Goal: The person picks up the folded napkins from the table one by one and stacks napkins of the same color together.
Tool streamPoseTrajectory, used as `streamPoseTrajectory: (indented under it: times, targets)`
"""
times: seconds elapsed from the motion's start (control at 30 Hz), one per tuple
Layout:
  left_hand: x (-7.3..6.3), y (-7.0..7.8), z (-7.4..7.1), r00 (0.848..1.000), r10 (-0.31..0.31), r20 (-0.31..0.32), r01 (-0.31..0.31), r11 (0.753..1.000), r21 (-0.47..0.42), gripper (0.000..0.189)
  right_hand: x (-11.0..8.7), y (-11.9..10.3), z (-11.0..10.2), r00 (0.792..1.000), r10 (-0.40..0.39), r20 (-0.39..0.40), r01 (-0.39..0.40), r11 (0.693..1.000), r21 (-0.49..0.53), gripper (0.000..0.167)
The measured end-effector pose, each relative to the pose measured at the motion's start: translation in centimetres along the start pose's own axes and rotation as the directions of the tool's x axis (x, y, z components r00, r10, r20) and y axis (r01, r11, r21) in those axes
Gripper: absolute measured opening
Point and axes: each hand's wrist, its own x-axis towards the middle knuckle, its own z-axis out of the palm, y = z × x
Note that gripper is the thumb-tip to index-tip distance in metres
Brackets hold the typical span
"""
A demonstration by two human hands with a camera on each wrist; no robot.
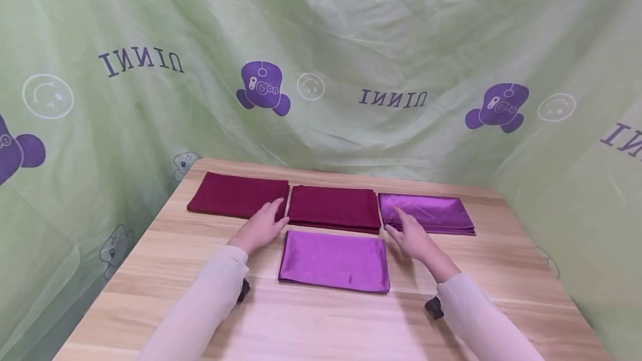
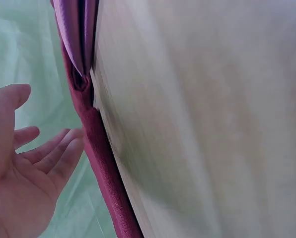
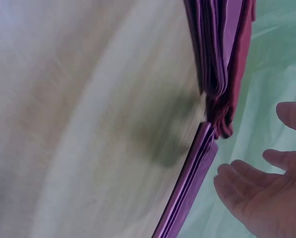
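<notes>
Folded cloths lie flat on a wooden table. Two are dark red: one at the back left (image 1: 236,194) and one in the back middle (image 1: 333,206). A shiny purple folded cloth (image 1: 426,211) lies at the back right, and another purple folded cloth (image 1: 333,261) sits in front of the middle red one. My left hand (image 1: 261,226), fingers spread and holding nothing, is over the gap between the two red cloths. My right hand (image 1: 415,237) is at the near left edge of the back right purple cloth, its fingers extended. In both wrist views the palms show bare.
The pale wooden table (image 1: 321,327) runs toward me. A green curtain (image 1: 321,27) with purple printed figures hangs behind the table and along both sides. Dark straps (image 1: 434,308) show under the cream sleeves.
</notes>
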Motion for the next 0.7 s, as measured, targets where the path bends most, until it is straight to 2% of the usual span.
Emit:
streamPoseTrajectory:
  times: [0.1, 0.2, 0.3, 0.53, 0.7]
  targets:
    - [-0.8, 0.2, 0.2, 1.0, -0.017, 0.019, 0.018, 0.998, -0.052, 0.064, -1.0, -0.4, 0.1, 1.0, -0.003, 0.015, 0.003, 1.0, 0.027, 0.063]
    - [-1.4, 0.3, 0.5, 1.0, -0.016, 0.019, 0.017, 0.998, -0.063, 0.061, -2.0, -0.6, 0.3, 0.999, -0.009, 0.035, 0.006, 0.998, 0.066, 0.062]
    - [-2.1, 0.5, 0.7, 0.999, -0.014, 0.047, 0.018, 0.997, -0.07, 0.054, -2.8, -0.8, 0.6, 0.999, -0.018, 0.051, 0.012, 0.994, 0.105, 0.058]
    - [-3.8, 1.1, 0.9, 0.987, 0.035, 0.157, -0.015, 0.991, -0.129, 0.032, -4.3, -1.0, 1.3, 0.996, -0.022, 0.087, 0.007, 0.986, 0.165, 0.054]
    - [-4.3, 1.5, 1.1, 0.981, 0.055, 0.188, -0.016, 0.979, -0.202, 0.031, -4.9, -1.2, 2.0, 0.995, -0.003, 0.1, -0.018, 0.977, 0.214, 0.052]
